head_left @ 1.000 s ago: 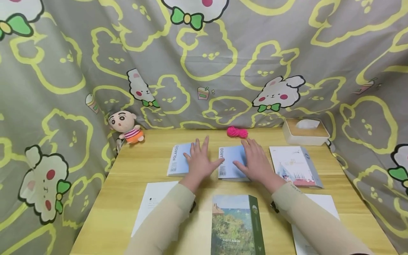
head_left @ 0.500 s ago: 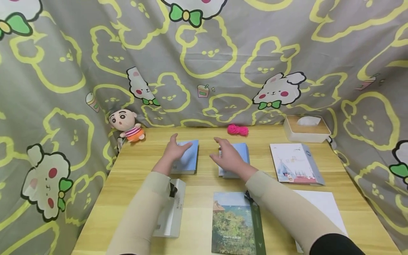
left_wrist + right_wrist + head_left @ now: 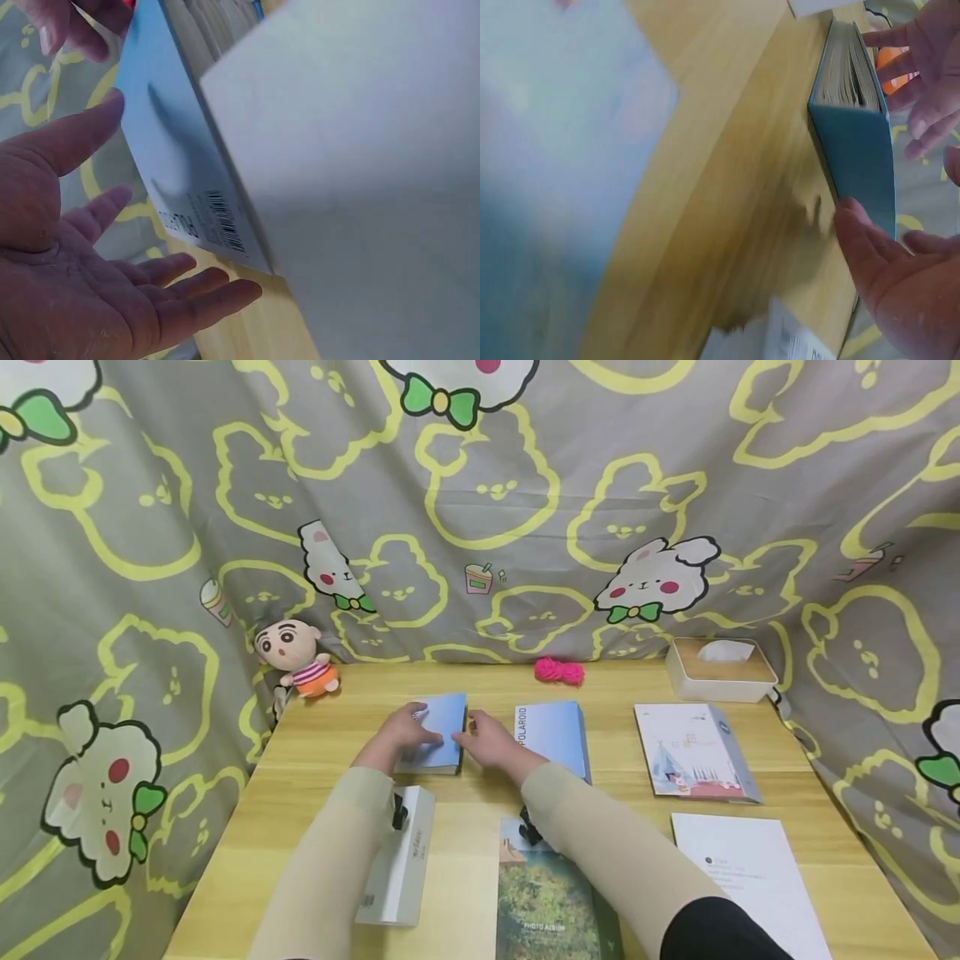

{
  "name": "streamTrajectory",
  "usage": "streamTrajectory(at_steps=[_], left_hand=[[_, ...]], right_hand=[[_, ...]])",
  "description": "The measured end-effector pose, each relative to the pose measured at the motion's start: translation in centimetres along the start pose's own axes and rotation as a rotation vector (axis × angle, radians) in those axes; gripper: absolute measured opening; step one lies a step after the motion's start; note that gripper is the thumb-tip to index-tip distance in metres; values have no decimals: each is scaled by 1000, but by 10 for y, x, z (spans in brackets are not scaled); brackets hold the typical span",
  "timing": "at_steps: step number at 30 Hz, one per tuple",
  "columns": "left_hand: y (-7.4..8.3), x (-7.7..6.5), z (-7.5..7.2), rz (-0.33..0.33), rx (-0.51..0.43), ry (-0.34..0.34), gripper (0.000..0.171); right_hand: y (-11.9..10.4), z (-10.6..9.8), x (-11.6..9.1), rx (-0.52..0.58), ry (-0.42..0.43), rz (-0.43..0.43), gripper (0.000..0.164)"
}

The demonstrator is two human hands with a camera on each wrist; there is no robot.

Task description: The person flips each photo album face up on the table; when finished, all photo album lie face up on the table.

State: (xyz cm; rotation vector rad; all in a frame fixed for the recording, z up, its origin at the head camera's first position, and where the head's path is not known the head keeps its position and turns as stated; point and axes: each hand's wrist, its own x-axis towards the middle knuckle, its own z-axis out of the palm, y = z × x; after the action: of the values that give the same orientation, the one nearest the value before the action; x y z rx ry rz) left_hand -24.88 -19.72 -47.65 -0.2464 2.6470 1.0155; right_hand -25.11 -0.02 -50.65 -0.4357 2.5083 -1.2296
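Now the right hand (image 3: 491,739) had shifted left from over the right blue album (image 3: 552,735) to the right edge of the left blue album (image 3: 448,718), toward the table's (image 3: 262,843) far side, with the left hand (image 3: 402,728) at its left. Both grips were wide, fingers spread, contact unclear; work likely centred on that left album.

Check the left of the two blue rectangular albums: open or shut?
Shut: the blue rectangular album lies flat, its cover closed over the pages in the right wrist view.
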Motion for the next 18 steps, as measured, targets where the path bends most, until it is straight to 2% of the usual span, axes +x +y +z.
streamTrajectory(at_steps=[5,12,18], left_hand=[[-5,1,4,12,105,-44,75],[-8,3,1,2,103,-23,77],[-5,4,1,2,85,-40,78]], right_hand=[[-1,12,3,41,-35,-8,56],[-2,23,-2,0,-86,-10,64],[1,24,-2,-69,-88,-21,52]])
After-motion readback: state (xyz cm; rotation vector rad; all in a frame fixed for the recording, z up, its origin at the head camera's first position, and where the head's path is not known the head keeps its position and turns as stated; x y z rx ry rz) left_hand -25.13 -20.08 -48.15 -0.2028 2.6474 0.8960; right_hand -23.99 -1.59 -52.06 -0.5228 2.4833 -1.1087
